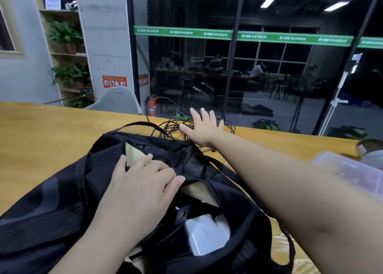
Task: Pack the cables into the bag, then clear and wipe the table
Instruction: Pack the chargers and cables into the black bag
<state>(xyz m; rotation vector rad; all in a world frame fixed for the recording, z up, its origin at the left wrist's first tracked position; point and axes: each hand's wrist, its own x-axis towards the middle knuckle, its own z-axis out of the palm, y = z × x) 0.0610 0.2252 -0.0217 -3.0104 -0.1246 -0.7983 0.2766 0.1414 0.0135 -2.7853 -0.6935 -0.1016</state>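
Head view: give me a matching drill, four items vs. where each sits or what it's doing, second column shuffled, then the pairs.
Column 1:
1. left hand
2. right hand
3. white adapter
4. clear plastic box

Column 2:
A. inside the open black bag
B. on the table, right edge of view
C. resting flat on the bag fabric
D. fingers spread, reaching over the dark cable tangle

Pairs: 1-C, 2-D, 3-A, 4-B
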